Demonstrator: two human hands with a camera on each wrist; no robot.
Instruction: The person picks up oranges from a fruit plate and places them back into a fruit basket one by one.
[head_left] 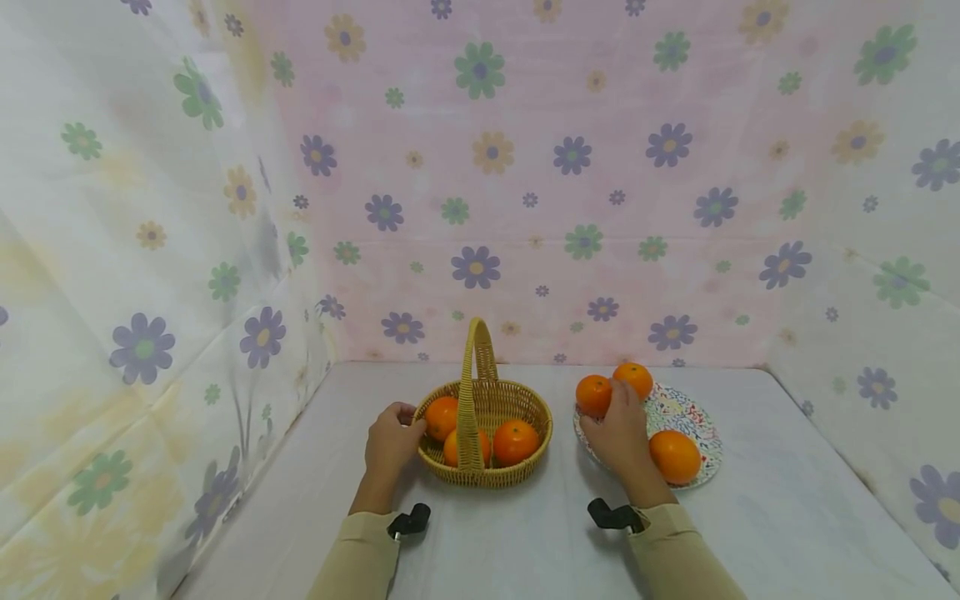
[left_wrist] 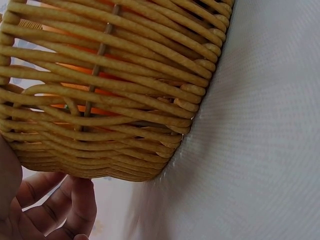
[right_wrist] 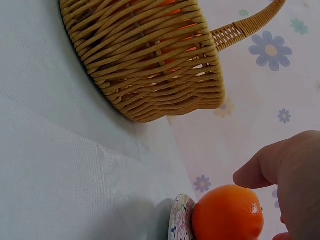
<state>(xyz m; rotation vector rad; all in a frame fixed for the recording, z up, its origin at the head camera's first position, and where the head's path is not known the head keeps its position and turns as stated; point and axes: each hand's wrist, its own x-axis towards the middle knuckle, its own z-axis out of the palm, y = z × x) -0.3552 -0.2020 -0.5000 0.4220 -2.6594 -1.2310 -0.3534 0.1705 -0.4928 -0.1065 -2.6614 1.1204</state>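
Note:
A woven wicker basket (head_left: 516, 477) with a tall arched handle (head_left: 467, 400) stands on the table, and three oranges (head_left: 515, 442) lie inside it. At its left end my left hand (head_left: 392, 440) holds the rim, fingers bent around the outside in the left wrist view. My right hand (head_left: 621, 429) is over the left side of a patterned plate (head_left: 708, 429). Its fingers and thumb are spread beside the left orange (head_left: 592, 395), with the thumb (right_wrist: 257, 167) close above an orange (right_wrist: 227, 215) in the right wrist view. Two more oranges (head_left: 675, 457) sit on the plate.
A white cloth (head_left: 525, 550) covers the table. Flower-printed fabric (head_left: 525, 167) hangs along the back and both sides. The basket's handle rises between the two hands. Black wrist mounts (head_left: 617, 515) sit at the sleeve cuffs.

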